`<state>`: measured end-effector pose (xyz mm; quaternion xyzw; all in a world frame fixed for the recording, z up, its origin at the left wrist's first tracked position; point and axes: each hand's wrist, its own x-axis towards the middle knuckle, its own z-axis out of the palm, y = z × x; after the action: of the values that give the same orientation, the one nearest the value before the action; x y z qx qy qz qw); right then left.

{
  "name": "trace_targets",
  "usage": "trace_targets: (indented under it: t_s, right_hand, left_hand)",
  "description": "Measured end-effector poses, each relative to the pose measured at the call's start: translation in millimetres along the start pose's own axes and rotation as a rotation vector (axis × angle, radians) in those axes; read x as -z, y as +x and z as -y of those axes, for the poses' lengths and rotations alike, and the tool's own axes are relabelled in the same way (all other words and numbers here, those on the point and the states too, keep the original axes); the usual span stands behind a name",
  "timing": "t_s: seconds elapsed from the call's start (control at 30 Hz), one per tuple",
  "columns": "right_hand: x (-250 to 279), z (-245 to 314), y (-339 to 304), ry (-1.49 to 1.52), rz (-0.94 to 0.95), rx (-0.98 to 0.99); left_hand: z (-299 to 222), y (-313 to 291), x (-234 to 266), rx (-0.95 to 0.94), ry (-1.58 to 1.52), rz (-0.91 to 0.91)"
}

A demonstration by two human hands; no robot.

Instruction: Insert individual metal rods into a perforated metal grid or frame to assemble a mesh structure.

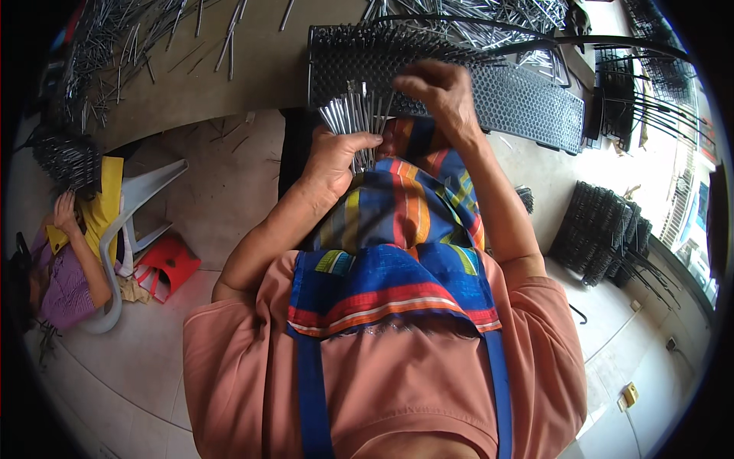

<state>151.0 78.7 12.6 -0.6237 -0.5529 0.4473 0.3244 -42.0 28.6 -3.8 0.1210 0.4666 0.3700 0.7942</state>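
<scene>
My left hand (334, 157) is wrapped round a fanned bundle of thin metal rods (352, 115), held upright above my lap with the thumb across the front. My right hand (443, 92) is raised just right of the bundle, over the near side of a black perforated rack (520, 107). Its fingers are curled with thumb and fingertips drawn together; whatever is between them is too small to make out. Many rods stand in the holes along the rack's far side, while the holes nearer me show bare.
Loose metal rods (489, 14) lie heaped on the table (245, 84) behind and left of the rack. Black cables (604, 40) arch over it. Stacked black racks (596, 233) stand on the floor at right. Another person (76, 268) sits at left beside a grey chair (115, 283) and red container (170, 268).
</scene>
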Motion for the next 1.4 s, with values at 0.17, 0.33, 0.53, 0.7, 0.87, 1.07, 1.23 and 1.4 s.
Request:
trace_targets:
  t_s: [0.17,0.33,0.53,0.7,0.87,1.07,1.23,1.4]
  right_hand:
    - [-10.0,-3.3,-7.0,0.349,0.309,-0.400]
    - [-23.0,8.5,0.1,0.390,0.115,-0.229]
    - [-64.1,32.4,30.1,0.375,-0.416,0.294]
    - [-88.7,20.9,51.7,0.285,-0.420,0.432]
    - [-92.4,19.2,50.7,0.051,-0.390,0.512]
    - [-95.9,26.7,57.5,-0.168,-0.340,0.568]
    - [-100.8,32.1,54.6,-0.212,-0.354,0.564]
    - [-96.5,31.8,58.8,-0.405,-0.311,0.551]
  left_hand:
    - [-3.2,-0.8,-6.0,0.018,-0.032,0.027]
    - [4.6,-4.5,15.3,-0.103,0.027,-0.146]
    - [11.1,-20.3,33.6,0.049,-0.046,-0.123]
    - [3.5,-20.1,37.5,0.018,-0.118,-0.148]
    - [-8.7,-21.6,36.7,-0.031,-0.152,-0.149]
    - [-7.6,-14.0,39.6,-0.012,-0.185,-0.134]
    - [-8.2,-14.5,40.7,-0.013,-0.229,-0.144]
    - [-6.8,-8.1,45.9,0.010,-0.289,-0.134]
